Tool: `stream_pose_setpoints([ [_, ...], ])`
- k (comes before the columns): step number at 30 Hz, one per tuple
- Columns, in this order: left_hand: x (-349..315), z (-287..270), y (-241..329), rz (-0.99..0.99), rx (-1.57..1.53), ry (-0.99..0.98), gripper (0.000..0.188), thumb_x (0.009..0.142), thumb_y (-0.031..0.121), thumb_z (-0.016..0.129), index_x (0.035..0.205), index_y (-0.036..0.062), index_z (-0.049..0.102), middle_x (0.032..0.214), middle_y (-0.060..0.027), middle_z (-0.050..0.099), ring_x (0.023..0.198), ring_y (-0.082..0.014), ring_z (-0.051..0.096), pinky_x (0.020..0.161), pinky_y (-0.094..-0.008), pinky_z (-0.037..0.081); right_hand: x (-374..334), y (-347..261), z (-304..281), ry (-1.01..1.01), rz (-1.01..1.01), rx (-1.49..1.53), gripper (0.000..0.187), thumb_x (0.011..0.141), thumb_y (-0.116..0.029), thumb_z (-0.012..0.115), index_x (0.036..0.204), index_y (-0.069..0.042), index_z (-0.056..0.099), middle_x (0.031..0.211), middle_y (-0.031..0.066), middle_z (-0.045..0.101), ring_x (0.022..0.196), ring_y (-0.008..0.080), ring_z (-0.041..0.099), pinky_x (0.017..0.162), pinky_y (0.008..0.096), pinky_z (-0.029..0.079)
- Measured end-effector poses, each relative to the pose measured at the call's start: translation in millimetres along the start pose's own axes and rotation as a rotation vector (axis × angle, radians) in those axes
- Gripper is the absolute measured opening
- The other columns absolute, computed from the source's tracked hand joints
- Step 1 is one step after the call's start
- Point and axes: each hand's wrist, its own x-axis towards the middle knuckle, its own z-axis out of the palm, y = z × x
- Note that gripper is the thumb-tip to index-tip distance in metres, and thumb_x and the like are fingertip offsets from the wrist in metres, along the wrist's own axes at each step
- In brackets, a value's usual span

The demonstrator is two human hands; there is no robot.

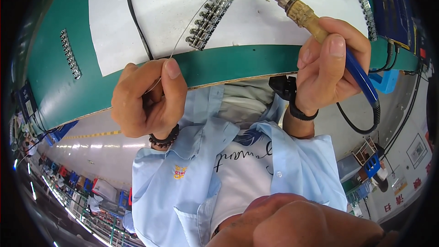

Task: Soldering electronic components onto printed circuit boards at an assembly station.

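Observation:
My left hand (148,96) is closed in a pinch on a thin solder wire (182,36), which runs up along a slanted row of shiny metal connectors (215,13). In my right hand (331,64) is a soldering iron (299,13) with a tan grip and a blue handle, its fingers wrapped round it. The iron's tip meets the far end of the connector row, close to the top edge of the view; whether it touches the wire there I cannot tell. A black cable (137,18) comes down to just behind my left hand.
The connectors lie on a white sheet (274,27) over a green bench (45,82). Other metal strips lie at the left (71,55) and the right (365,11). A dark blue box (388,9) with cables stands at the right. The bench's near edge runs beneath both hands.

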Motion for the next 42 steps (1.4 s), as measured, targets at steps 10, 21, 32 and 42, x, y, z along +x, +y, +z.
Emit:
stream_pose_setpoints([
  [10, 1.0, 2.4, 0.4, -0.004, 0.015, 0.036, 0.018, 0.072, -0.01, 0.076, 0.078, -0.0006, 0.062, 0.057, -0.0013, 0.059, 0.042, -0.0052, 0.028, 0.041, -0.0217, 0.02, 0.7, -1.0, 3.8, -0.06, -0.035, -0.048, 0.023, 0.094, -0.008, 0.057, 0.102, 0.013, 0.057, 0.088, 0.0222, 0.066, 0.044, 0.0078, 0.047, 0.039, 0.0204, 0.037],
  [21, 1.6, 1.9, 0.4, -0.008, 0.019, 0.009, 0.018, 0.071, -0.01, 0.076, 0.078, -0.001, 0.062, 0.058, -0.0017, 0.06, 0.041, -0.0052, 0.028, 0.04, -0.0218, 0.02, 0.0, -0.5, 1.8, -0.133, -0.082, -0.085, 0.023, 0.094, -0.008, 0.059, 0.104, 0.012, 0.057, 0.089, 0.022, 0.067, 0.046, 0.0089, 0.049, 0.041, 0.0202, 0.038],
  [32, 3.5, 4.1, -0.1, -0.007, 0.07, -0.021, 0.018, 0.071, -0.01, 0.076, 0.078, -0.0014, 0.062, 0.059, -0.0025, 0.061, 0.041, -0.004, 0.029, 0.04, -0.0213, 0.02, -1.9, -0.8, 3.7, -0.107, -0.047, -0.027, 0.018, 0.09, -0.004, 0.064, 0.103, 0.009, 0.06, 0.082, 0.0123, 0.067, 0.051, 0.0037, 0.047, 0.046, 0.0161, 0.034],
  [42, -0.7, 2.6, -1.4, -0.015, -0.016, 0.047, 0.019, 0.071, -0.012, 0.075, 0.081, -0.0018, 0.062, 0.06, -0.0029, 0.061, 0.041, -0.0037, 0.029, 0.04, -0.0211, 0.02, -2.9, -1.9, -3.9, -0.131, -0.138, -0.086, 0.024, 0.092, -0.011, 0.056, 0.101, 0.011, 0.057, 0.084, 0.0193, 0.065, 0.047, 0.0085, 0.049, 0.041, 0.0202, 0.039],
])
